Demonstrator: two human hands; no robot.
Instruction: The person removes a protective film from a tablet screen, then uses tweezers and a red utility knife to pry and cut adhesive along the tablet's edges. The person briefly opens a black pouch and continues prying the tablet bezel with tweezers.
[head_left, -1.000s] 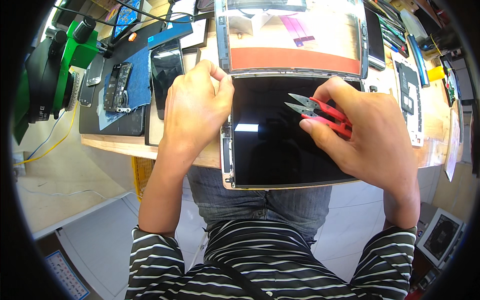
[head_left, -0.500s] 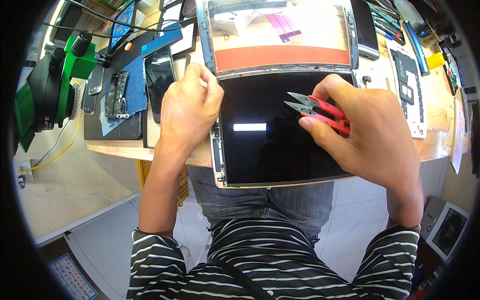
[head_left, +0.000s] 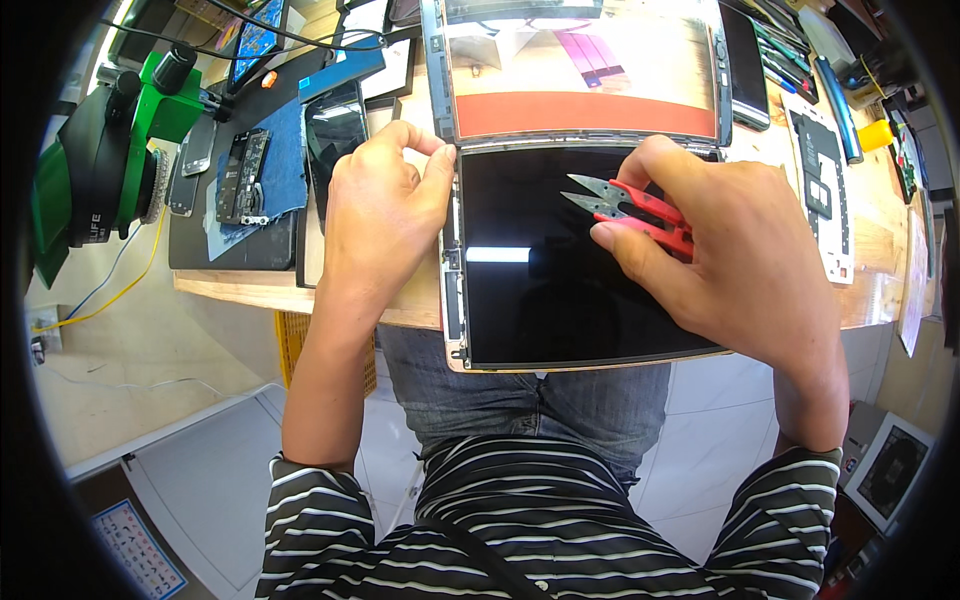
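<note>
A large black glass tablet screen (head_left: 540, 290) lies opened toward me off its body (head_left: 585, 75), whose inside shows a copper-coloured plate and an orange band. My left hand (head_left: 380, 215) pinches the screen's upper left corner near the hinge line. My right hand (head_left: 740, 260) rests on the right part of the glass and holds red-handled thread snips (head_left: 625, 200), blades pointing left over the screen.
A green-and-black microscope stand (head_left: 100, 160) sits at the far left. Phones and a circuit board (head_left: 240, 165) lie on a dark mat left of the tablet. Tools and a yellow cap (head_left: 875, 135) line the right side of the wooden bench. My lap is below the bench edge.
My left hand slid from flat beside the screen up to its upper left corner, fingers now pinching. The right hand with the snips stayed put.
</note>
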